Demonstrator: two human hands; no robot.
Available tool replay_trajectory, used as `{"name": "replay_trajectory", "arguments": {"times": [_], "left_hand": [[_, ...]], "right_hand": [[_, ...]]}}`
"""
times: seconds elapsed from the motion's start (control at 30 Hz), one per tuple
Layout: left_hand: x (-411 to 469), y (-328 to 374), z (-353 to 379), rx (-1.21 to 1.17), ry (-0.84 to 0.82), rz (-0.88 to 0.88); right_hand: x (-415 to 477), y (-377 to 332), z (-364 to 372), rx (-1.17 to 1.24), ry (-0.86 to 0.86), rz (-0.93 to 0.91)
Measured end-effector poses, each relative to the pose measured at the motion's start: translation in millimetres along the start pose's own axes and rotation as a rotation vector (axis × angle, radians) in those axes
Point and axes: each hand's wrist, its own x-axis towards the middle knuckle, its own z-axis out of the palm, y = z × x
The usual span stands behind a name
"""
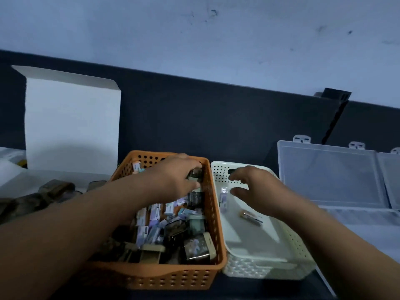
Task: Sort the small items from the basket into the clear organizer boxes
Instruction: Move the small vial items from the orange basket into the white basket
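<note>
An orange perforated basket sits in front of me, full of several small packets and tins. My left hand reaches into its far end and grips a small dark tin. Right beside it stands a white perforated basket holding a small clear packet and a thin dark stick-like item. My right hand hovers over the white basket with fingers spread, holding nothing. A clear organizer box lies open at the right, its lid raised.
A white cardboard box stands upright at the back left. Dark brownish items lie on the table to the left of the orange basket. A second clear organizer lid shows at the right edge. A dark panel backs the table.
</note>
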Motion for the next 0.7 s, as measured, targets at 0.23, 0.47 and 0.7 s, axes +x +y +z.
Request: {"name": "replay_trajectory", "arguments": {"times": [0.23, 0.47, 0.7], "left_hand": [[-51.3, -69.5, -26.2, 0.095, 0.034, -0.246], [-73.8, -92.7, -14.7, -0.149, 0.077, -0.292], [-78.0, -100.7, -6.0, -0.237, 0.083, -0.297]], "right_hand": [[31.6, -85.3, 9.7, 0.173, -0.162, -0.221], [61.6, -122.8, 41.3, 0.001, -0.434, -0.254], [66.5, -136.3, 62.0, -0.172, -0.490, -0.203]]}}
